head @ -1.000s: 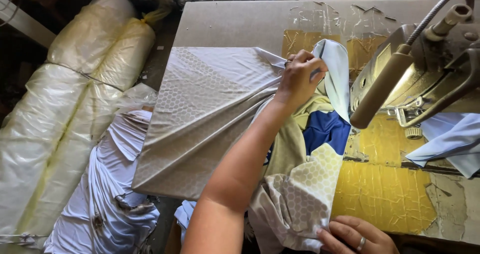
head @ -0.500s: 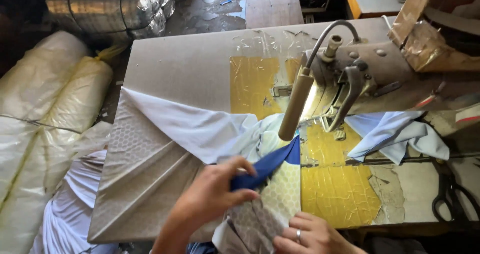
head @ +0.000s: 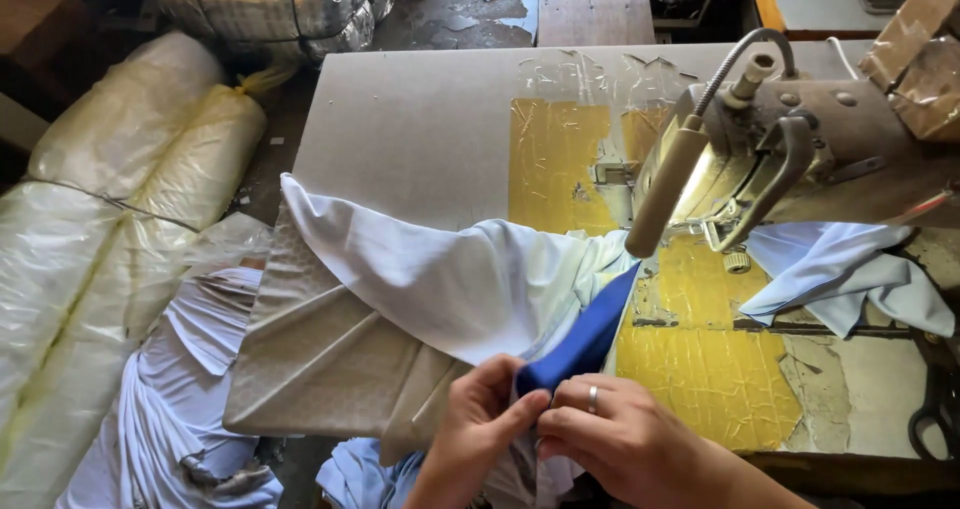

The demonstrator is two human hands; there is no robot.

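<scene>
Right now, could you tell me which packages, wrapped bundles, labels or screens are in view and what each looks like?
Wrapped rolls: left of the table, long bundles in pale yellowish clear plastic, tied.
Silver rolls: top left, shiny foil-like cylinders.
Cardboard piece: top right on the sewing machine, brown, taped.
No labels or screens that I can make out.
Both hands, left hand and right hand, pinch blue fabric.

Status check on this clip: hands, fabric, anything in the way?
Left hand and right hand both pinching blue strip at its near end. White cloth draped beside it. Sewing machine beyond, apart from hands.
</scene>
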